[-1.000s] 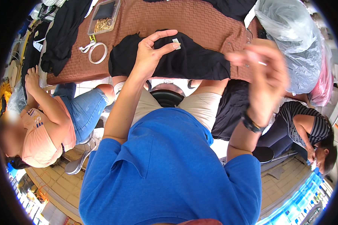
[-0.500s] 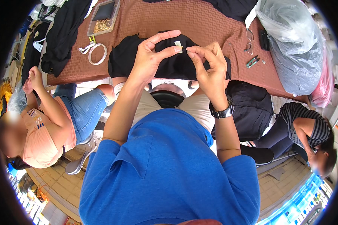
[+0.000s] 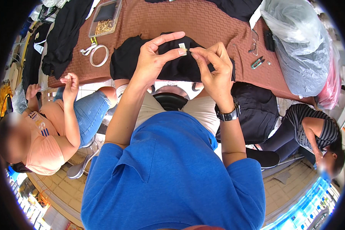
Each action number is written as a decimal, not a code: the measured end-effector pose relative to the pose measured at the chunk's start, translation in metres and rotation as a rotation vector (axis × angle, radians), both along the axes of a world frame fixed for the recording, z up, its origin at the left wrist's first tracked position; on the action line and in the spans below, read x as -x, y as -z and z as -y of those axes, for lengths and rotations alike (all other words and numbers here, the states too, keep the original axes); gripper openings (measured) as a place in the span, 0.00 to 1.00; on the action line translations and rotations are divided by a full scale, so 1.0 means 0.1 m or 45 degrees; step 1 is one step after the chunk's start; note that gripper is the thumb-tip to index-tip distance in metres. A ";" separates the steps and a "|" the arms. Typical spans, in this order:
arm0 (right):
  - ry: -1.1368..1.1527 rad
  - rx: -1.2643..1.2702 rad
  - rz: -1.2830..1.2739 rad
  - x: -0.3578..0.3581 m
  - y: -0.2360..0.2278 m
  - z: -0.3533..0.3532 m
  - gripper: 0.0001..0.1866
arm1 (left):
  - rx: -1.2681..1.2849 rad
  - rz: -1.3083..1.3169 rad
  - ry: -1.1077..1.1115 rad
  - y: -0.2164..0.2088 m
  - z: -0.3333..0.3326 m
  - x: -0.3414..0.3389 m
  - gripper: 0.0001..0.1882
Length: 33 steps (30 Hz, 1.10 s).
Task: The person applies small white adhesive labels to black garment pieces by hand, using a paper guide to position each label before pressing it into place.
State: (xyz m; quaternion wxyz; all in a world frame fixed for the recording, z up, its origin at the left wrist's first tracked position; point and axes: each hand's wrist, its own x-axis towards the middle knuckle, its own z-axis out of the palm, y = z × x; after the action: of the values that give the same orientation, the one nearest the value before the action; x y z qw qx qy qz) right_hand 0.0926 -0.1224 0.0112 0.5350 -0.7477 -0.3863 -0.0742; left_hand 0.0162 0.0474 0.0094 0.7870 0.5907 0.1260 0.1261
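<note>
Over a black cloth garment (image 3: 126, 57) at the table's near edge, my left hand (image 3: 153, 57) holds a small pale tag (image 3: 183, 46) under its thumb tip, with the index finger stretched out above. A tiny gold-coloured piece shows at the tag's right edge. Close to that edge, my right hand (image 3: 214, 63) is closed in a pinch of thumb and index finger. What sits between those fingertips is too small to make out. A watch is on my right wrist.
On the brown-covered table (image 3: 149, 19) are a clear box (image 3: 104, 27) of gold-coloured pieces, a white tape roll (image 3: 99, 55), thread snips (image 3: 258, 62), eyeglasses (image 3: 253, 42) and a large plastic bag (image 3: 299, 46). One person (image 3: 46, 130) sits at left, another (image 3: 314, 130) at right.
My hands keep nearly the same pose, the right fingertips slightly closer to the tag. The person at left has moved their hands apart, one now raised near the table's edge.
</note>
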 end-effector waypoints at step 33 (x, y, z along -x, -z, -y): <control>-0.017 0.017 -0.041 -0.11 0.01 0.10 0.09 | -0.182 -0.012 0.032 -0.01 0.02 -0.04 0.21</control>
State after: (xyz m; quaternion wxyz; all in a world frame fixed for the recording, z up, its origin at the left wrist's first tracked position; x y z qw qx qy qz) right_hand 0.1033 -0.1327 0.0100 0.5364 -0.7499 -0.3831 -0.0559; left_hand 0.0206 0.0457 0.0100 0.7438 0.6473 0.1130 0.1223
